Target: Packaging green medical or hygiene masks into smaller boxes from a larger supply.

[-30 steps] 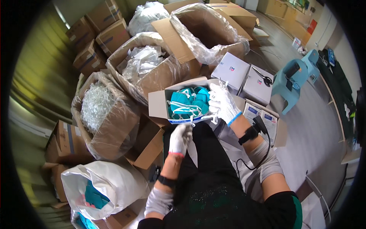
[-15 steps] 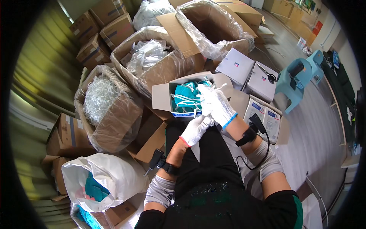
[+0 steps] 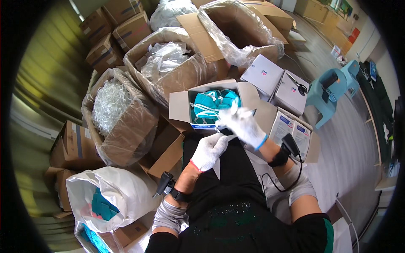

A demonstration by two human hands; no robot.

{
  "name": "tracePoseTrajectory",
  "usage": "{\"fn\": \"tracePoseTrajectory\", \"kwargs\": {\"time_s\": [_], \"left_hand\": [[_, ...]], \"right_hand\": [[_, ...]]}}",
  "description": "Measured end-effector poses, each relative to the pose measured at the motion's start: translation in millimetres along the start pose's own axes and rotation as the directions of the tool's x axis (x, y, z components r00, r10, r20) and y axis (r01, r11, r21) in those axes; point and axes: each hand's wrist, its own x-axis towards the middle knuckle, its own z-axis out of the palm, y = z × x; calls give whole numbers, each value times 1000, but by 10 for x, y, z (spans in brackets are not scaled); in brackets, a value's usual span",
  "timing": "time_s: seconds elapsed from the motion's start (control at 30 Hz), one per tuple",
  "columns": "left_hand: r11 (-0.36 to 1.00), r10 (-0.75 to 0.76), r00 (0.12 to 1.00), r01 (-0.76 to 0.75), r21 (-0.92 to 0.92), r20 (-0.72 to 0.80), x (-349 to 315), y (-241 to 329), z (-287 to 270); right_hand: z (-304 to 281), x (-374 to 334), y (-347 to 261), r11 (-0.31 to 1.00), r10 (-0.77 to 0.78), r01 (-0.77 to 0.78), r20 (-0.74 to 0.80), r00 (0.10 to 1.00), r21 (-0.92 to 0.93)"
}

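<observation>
My left hand (image 3: 209,152), in a white knit glove with a red cuff, is held over my lap just in front of an open carton (image 3: 179,106). Its fingers are pinched on a thin whitish strip that points toward the other hand. My right hand (image 3: 245,127), gloved in white with a blue cuff, is over the carton's near right corner. Motion smears its fingers, so I cannot make out what they hold. Inside the carton lie several green face masks (image 3: 206,103) with white straps.
Large plastic-lined cartons hold clear wrappings (image 3: 162,63) and shredded strands (image 3: 110,105). A white sack (image 3: 139,198) with green pieces stands lower left. Scissors (image 3: 298,85) lie on white boxes to the right, near a blue plastic chair (image 3: 325,95). A carton holds white packs (image 3: 301,137).
My hands have come apart: the left has drawn down and toward me, the right slightly down and right. More of the masks at the carton's right side now shows.
</observation>
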Motion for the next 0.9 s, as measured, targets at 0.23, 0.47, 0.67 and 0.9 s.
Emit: {"fn": "tracePoseTrajectory", "kwargs": {"time_s": [0.23, 0.47, 0.67, 0.9], "left_hand": [[995, -56, 960, 32, 90, 276, -497, -146, -181], [993, -94, 896, 116, -25, 434, -904, 102, -63], [987, -92, 912, 137, -85, 400, -1152, 77, -113], [525, -599, 784, 233, -819, -161, -827, -865, -1574]], "right_hand": [[-419, -261, -926, 678, 169, -593, 694, 700, 434], [-651, -329, -1355, 586, 69, -771, 933, 354, 250], [-1013, -386, -1171, 540, -218, -679, 862, 457, 496], [-1516, -883, -98, 157, 624, -818, 586, 517, 554]]}}
